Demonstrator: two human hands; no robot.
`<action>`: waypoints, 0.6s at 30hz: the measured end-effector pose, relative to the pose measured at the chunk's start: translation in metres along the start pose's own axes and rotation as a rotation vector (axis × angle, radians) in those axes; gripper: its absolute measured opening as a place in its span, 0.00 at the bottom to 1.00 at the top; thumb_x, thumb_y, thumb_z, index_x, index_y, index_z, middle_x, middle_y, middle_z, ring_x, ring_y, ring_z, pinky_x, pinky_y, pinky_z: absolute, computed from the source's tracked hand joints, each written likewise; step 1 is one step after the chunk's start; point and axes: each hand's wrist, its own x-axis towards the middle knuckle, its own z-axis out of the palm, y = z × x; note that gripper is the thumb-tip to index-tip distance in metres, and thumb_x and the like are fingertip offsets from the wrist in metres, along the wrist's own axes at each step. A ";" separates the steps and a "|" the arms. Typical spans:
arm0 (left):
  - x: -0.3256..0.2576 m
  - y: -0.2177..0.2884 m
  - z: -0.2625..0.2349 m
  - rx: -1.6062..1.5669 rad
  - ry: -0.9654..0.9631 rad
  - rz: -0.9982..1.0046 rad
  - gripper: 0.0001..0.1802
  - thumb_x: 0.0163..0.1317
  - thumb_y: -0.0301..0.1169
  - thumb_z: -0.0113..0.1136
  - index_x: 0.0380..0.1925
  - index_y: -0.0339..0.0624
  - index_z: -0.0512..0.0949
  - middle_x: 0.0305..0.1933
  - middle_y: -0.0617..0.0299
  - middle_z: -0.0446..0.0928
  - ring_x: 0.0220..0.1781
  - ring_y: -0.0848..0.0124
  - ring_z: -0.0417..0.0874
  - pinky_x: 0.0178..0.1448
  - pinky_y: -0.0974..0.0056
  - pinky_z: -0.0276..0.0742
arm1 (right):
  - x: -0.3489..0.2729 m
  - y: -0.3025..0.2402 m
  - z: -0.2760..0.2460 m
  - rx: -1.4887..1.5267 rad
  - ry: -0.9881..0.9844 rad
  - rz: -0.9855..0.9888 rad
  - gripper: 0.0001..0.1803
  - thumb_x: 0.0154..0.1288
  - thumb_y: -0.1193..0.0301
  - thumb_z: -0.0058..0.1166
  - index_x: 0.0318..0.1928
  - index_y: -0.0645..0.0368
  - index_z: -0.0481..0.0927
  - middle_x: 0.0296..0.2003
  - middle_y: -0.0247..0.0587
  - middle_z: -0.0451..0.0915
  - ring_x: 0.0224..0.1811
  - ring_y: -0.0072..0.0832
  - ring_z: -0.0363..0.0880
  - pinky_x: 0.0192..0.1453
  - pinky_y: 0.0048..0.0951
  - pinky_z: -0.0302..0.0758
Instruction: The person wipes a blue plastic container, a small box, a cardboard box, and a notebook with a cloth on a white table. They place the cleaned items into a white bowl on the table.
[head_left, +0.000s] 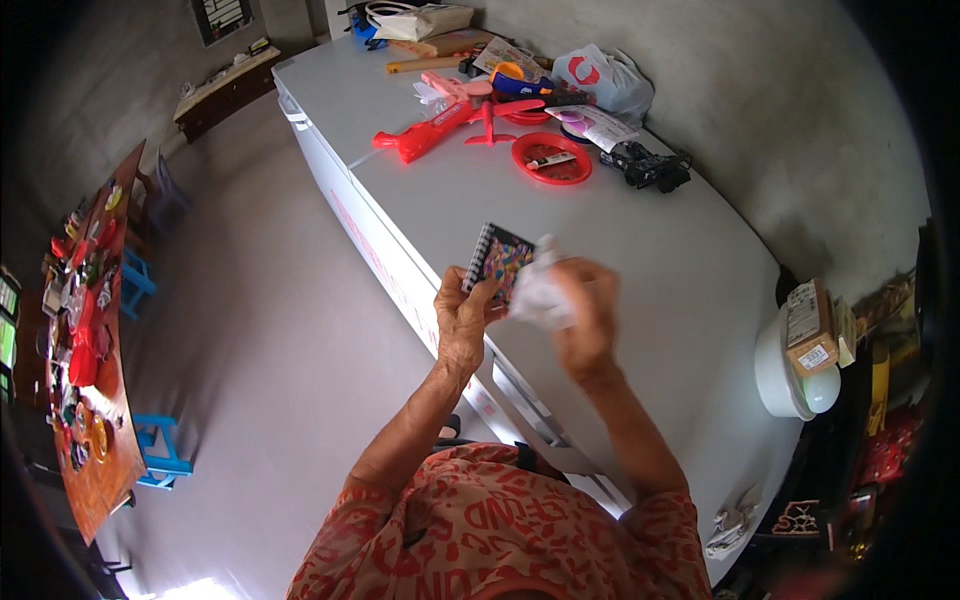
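Nearest the lens, 2 bare forearms rose from an orange patterned top toward the middle of the view, over the lid of a long white chest freezer (640, 240). At their ends, the left hand (462, 318) was closed on a small spiral-bound notebook with a multicoloured patterned cover (500, 258), pinching its lower edge so that it stood nearly upright, the wire binding along its left side. Just beside it, touching its right edge, sat a crumpled piece of white paper or plastic (540, 290), which the right hand (588, 312) gripped with curled fingers; whether that white piece was joined to the notebook could not be told. Both things were held above the front part of the freezer lid, not resting on it. Farther back on the lid lay a round red plastic plate (552, 160) holding a small flat object, a long red plastic toy (425, 132) near the left edge, a black tangled gadget (655, 165) to the right of the plate, and a white plastic bag with a red mark (605, 75) against the wall. Well apart at the far left stood a brown wooden table (95, 480) crowded with small colourful items, with 2 blue plastic stools (160, 450) beside it on the grey floor.
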 end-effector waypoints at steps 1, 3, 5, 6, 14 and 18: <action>0.004 -0.015 -0.017 0.015 -0.024 0.013 0.05 0.64 0.28 0.55 0.38 0.43 0.71 0.36 0.60 0.79 0.38 0.72 0.82 0.40 0.66 0.83 | -0.010 0.000 0.020 0.021 -0.073 -0.022 0.23 0.52 0.80 0.56 0.52 0.60 0.74 0.49 0.48 0.73 0.52 0.43 0.71 0.57 0.42 0.68; 0.005 -0.041 -0.046 0.040 -0.179 0.015 0.16 0.67 0.31 0.53 0.52 0.42 0.67 0.49 0.55 0.75 0.49 0.68 0.79 0.51 0.63 0.81 | -0.025 -0.006 0.055 -0.021 -0.189 -0.096 0.23 0.53 0.78 0.55 0.53 0.58 0.74 0.52 0.47 0.72 0.54 0.43 0.70 0.60 0.42 0.66; -0.003 -0.042 -0.048 -0.128 -0.206 -0.010 0.22 0.68 0.31 0.51 0.60 0.41 0.63 0.55 0.53 0.71 0.55 0.66 0.76 0.57 0.60 0.78 | -0.032 -0.005 0.076 -0.019 -0.218 -0.001 0.24 0.53 0.78 0.55 0.54 0.57 0.73 0.53 0.45 0.72 0.56 0.42 0.69 0.59 0.42 0.66; -0.006 -0.036 -0.045 -0.179 -0.163 -0.080 0.22 0.68 0.30 0.50 0.61 0.40 0.63 0.55 0.53 0.71 0.55 0.65 0.76 0.58 0.59 0.78 | -0.035 -0.004 0.081 -0.023 -0.239 0.045 0.25 0.53 0.78 0.55 0.54 0.56 0.73 0.53 0.45 0.72 0.57 0.41 0.69 0.59 0.41 0.67; -0.004 -0.030 -0.046 -0.267 -0.026 -0.321 0.21 0.66 0.20 0.43 0.60 0.35 0.60 0.52 0.50 0.73 0.50 0.61 0.80 0.52 0.56 0.82 | -0.053 0.024 0.077 -0.304 -0.359 0.123 0.28 0.51 0.80 0.55 0.57 0.56 0.72 0.58 0.42 0.70 0.58 0.41 0.69 0.58 0.42 0.68; -0.003 -0.033 -0.045 -0.288 -0.006 -0.304 0.18 0.65 0.19 0.45 0.55 0.34 0.62 0.47 0.50 0.76 0.44 0.60 0.83 0.45 0.58 0.85 | -0.067 0.043 0.040 -0.392 -0.316 0.264 0.26 0.52 0.81 0.54 0.55 0.56 0.72 0.54 0.44 0.71 0.56 0.43 0.70 0.56 0.42 0.68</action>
